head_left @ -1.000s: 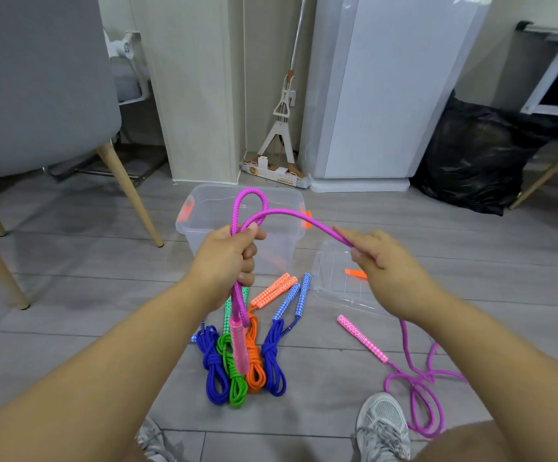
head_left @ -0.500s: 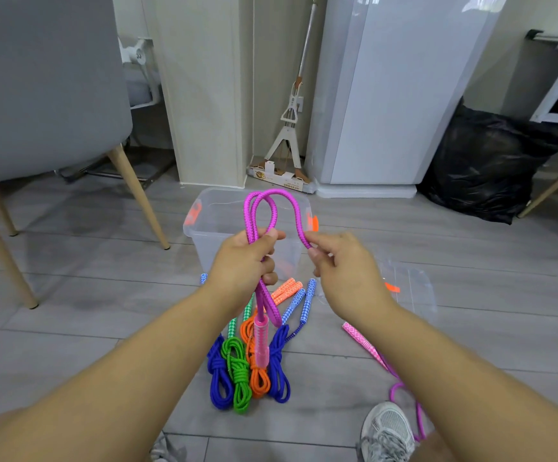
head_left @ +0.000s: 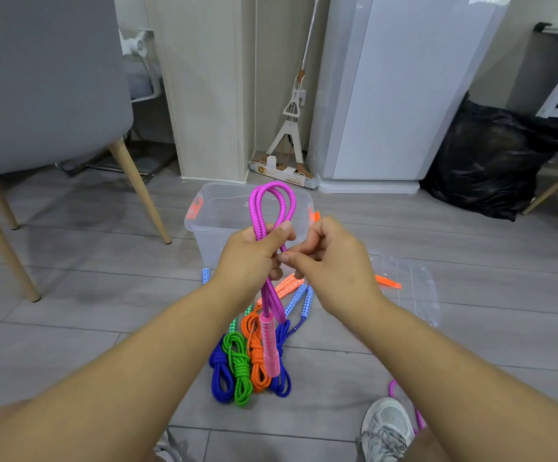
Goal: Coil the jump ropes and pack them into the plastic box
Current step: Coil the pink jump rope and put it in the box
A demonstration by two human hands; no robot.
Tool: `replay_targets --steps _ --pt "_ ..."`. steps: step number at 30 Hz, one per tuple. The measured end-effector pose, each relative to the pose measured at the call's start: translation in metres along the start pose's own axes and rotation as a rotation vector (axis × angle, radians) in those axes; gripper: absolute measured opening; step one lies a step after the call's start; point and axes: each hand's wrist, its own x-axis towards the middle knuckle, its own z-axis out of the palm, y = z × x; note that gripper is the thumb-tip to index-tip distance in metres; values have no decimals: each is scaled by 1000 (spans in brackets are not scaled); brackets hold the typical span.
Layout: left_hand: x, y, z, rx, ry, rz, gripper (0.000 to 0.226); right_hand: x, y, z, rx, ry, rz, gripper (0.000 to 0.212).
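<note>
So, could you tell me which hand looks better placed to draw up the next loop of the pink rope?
Probably the right hand: it pinches the pink rope beside the left hand, which is clamped on the gathered loops.

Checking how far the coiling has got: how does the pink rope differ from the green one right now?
The pink rope is held up in the left hand, while the green rope lies on the floor. The pink rope is only in loose long loops, its handle dangling; the green rope is already wound into a tied bundle. The right hand pinches the pink strand; nothing touches the green one. Neither is in the plastic box yet.
</note>
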Motion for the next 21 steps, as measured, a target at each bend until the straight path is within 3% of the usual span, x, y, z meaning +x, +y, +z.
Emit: replay_targets --steps 7,11,13,17,21 --pt "2 5 -10 -40 66 3 27 -5 17 -15 -46 -187 27 19" --pt "6 15 -27 -117 110 -24 29 -8 42 -41 -215 -298 61 6" --pt "7 18 -34 -142 114 -33 34 -10 55 -56 -323 -339 113 10" --pt "10 19 -42 -199 140 4 23 -15 78 -80 -510 -365 183 23" --pt "11 15 -41 -192 139 -17 15 -15 78 -81 -624 -320 210 12"
